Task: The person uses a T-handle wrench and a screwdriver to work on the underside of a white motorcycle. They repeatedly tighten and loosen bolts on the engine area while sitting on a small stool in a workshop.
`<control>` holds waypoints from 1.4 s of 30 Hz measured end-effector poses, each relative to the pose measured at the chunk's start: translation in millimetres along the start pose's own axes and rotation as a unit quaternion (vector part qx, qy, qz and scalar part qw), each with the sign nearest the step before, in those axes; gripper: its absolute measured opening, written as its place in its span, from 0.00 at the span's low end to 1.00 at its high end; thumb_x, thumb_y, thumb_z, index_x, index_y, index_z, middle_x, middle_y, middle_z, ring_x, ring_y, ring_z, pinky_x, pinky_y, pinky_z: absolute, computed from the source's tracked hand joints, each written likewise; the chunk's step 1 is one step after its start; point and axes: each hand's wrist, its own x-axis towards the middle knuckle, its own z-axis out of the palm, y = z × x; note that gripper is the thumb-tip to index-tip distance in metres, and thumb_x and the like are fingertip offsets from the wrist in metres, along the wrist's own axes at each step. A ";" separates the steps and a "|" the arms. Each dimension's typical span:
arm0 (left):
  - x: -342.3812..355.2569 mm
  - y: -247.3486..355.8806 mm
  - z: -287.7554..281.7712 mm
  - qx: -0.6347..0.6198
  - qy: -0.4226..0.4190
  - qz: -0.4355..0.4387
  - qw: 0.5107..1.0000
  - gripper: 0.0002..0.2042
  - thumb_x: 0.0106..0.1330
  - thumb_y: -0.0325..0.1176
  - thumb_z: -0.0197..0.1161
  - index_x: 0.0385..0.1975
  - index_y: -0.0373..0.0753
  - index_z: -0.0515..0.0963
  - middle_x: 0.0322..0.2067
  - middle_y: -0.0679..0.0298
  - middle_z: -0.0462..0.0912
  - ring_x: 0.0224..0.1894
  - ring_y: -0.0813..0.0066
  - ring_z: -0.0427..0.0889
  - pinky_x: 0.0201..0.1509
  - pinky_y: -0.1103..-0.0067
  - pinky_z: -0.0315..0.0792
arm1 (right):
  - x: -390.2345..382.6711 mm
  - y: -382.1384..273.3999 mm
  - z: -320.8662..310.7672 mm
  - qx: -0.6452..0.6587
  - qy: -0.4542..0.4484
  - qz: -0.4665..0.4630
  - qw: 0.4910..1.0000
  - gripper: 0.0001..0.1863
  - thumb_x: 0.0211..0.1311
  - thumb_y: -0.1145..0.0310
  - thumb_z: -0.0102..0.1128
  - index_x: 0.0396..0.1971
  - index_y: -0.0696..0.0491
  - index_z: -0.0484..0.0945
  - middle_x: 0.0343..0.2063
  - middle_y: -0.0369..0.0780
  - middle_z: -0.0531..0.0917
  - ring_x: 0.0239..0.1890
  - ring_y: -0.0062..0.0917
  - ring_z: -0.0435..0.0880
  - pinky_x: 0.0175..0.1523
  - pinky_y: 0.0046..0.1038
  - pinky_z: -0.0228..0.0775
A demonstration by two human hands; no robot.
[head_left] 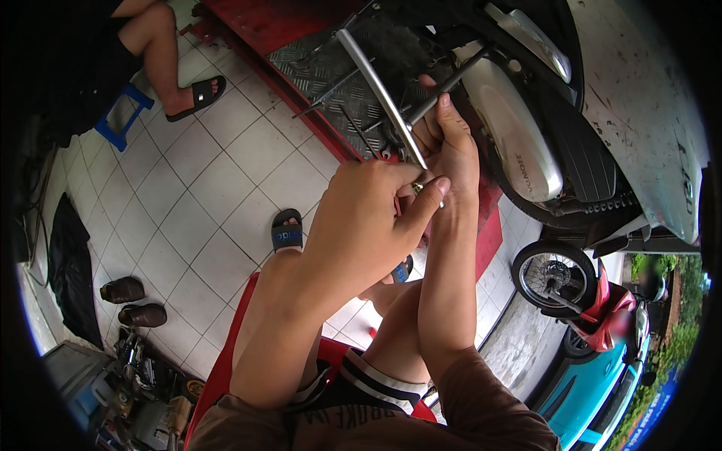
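While the left hand (368,203) pinches a small metal piece (418,188), the silver rod (376,88) points to eleven o'clock from it, and the right hand (457,154), at two o'clock, grips the dark bar (466,71). The rod is probably stiff, rather heavy, slippery; best held mid-length.

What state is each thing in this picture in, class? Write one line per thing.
silver rod, held, slanting
dark bar, held, slanting
left hand, closed at the silver rod's lower end
right hand, gripping the dark bar
brown shoes, unworn, side by side
black sandal, worn
blue stool, standing
red motorbike, parked
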 end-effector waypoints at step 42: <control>-51.9 -66.7 150.0 0.393 -0.525 -0.035 0.754 0.09 0.52 0.25 0.53 0.28 0.31 0.80 0.30 0.47 0.83 0.37 0.54 0.84 0.43 0.66 0.77 | -118.6 15.2 -165.4 0.176 0.096 0.202 0.959 0.08 0.68 0.64 0.51 0.37 0.54 0.71 0.22 0.29 0.63 0.21 0.13 0.57 0.22 0.14 0.49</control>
